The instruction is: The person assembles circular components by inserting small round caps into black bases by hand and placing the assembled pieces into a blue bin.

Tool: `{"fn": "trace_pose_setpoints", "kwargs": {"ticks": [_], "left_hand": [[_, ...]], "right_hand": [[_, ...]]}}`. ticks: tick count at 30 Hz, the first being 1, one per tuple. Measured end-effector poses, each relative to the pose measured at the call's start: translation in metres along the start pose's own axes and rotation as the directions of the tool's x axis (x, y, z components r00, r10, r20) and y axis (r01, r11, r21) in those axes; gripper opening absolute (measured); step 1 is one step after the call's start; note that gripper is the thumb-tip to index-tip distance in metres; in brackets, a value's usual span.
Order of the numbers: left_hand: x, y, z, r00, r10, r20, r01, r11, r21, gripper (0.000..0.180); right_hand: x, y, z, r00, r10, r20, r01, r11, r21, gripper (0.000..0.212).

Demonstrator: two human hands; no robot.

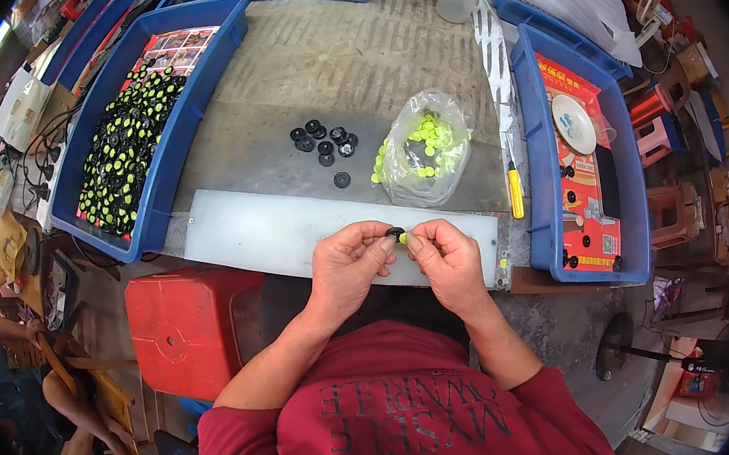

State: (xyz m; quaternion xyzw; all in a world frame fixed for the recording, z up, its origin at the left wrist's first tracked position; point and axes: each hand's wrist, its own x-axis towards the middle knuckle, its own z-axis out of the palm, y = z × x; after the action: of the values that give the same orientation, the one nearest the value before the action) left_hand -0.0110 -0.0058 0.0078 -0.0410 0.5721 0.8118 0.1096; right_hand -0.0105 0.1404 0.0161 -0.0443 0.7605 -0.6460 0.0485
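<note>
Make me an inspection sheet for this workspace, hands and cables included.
Surface: grey worktop, long white rectangular board at near edge.
Job's things: small round black piece, small round yellow-green disc; more discs in a clear plastic bag.
Clutter: slim yellow-handled tool beside the right blue plastic tray.
Hands: left hand pinches the black piece; right hand, the yellow-green disc.
Cables: black cables beyond the left blue plastic tray.
Surroundings: red plastic stool; part of another person.

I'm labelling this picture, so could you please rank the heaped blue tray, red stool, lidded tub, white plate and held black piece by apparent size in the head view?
1. Heaped blue tray
2. Red stool
3. Lidded tub and white plate, too alike to rank
4. Held black piece, partly hidden
</note>
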Motion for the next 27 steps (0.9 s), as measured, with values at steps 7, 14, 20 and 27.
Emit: {"fn": "trace_pose_setpoints", "kwargs": {"ticks": [7, 14, 20, 27], "left_hand": [[-0.0004, -0.0021, -0.0005, 1.000, -0.007, 0.026, 0.008, 1.000, -0.026, 0.014], [-0.0012, -0.0017, 0.0009, 0.999, -0.001, 0.046, 0.001, 1.000, -0.014, 0.018], [-0.0028, -0.0053, 0.0010, 0.999, 0.004, 0.036, -0.004, 1.000, -0.014, 0.019], [-0.0027, -0.0068, 0.0019, 0.999, 0.012, 0.043, -0.013, 1.000, 0.016, 0.019]], "right_hand": [[0.0002, 0.0034, 0.0012, 0.999, -0.025, -0.033, 0.024, 0.999, -0.039, 0.011], [0.0005, -0.0006, 0.0015, 0.999, -0.022, -0.029, 0.020, 0.997, -0.068, 0.011], [0.0009, 0.0002, 0.0022, 0.998, -0.053, -0.035, 0.049, 0.994, -0.100, 0.011], [0.0019, -0.0004, 0.0004, 0.999, -0.045, -0.025, 0.042, 0.993, -0.109, 0.011]]}}
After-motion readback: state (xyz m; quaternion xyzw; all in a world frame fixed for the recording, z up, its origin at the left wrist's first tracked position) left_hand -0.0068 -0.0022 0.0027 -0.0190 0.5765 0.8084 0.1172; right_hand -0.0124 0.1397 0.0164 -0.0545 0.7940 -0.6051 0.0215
